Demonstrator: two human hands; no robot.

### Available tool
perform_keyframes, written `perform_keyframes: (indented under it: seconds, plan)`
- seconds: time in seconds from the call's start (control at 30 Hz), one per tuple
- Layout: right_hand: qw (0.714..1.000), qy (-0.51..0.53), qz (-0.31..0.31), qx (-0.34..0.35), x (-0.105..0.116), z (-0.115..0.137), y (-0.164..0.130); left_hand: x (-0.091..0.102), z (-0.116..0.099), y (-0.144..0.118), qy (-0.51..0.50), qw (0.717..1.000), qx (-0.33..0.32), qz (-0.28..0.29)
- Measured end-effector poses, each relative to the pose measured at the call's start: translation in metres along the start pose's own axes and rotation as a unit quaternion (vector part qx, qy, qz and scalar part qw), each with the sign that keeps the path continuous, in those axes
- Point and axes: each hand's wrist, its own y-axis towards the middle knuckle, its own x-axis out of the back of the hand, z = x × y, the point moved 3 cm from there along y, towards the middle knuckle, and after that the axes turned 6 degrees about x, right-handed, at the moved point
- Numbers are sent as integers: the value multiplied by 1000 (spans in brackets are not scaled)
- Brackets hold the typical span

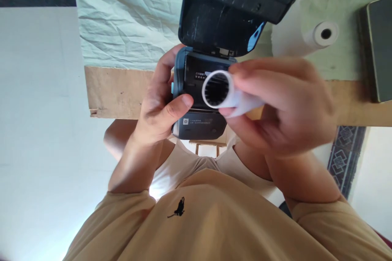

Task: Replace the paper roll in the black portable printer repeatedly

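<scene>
My left hand (162, 106) grips the left side of a small dark portable printer (200, 124), its thumb over the near rim. The printer's black lid (220, 12) stands swung up on the far side, so the inner bay with small white print shows. Between the thumb and fingers of my right hand (284, 102) is a white paper roll (231, 94). Its hollow end faces me, over the right part of the bay, and hides part of it. Whether the roll touches the printer I cannot tell.
Beyond my right hand, another white paper roll (325, 34) lies on the pale green cloth (128, 16), partly unrolled. At the far right sits a dark flat box-like object (379, 49). A bare wooden table edge (116, 91) runs along the near side, above my lap.
</scene>
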Motion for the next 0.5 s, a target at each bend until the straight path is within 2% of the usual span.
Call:
perform_keyframes:
  seconds: [0.03, 0.1, 0.23, 0.4, 0.5]
  plan:
    - [998, -13, -47, 49, -1, 5, 6, -3, -2, 1, 4, 1000, -3, 4]
    - [992, -37, -81, 86, -4, 8, 14, -3, -3, 1, 10, 1000, -7, 8]
    - [994, -31, -80, 69, -7, 2, 18, 18, 7, 0, 36, 999, -16, 28]
    - [996, 1, -75, 51, -8, 0, 16, 36, 16, -2, 41, 977, -96, 186]
    - [995, -47, -65, 58, -8, 2, 16, 37, 14, -5, 33, 978, -85, 186]
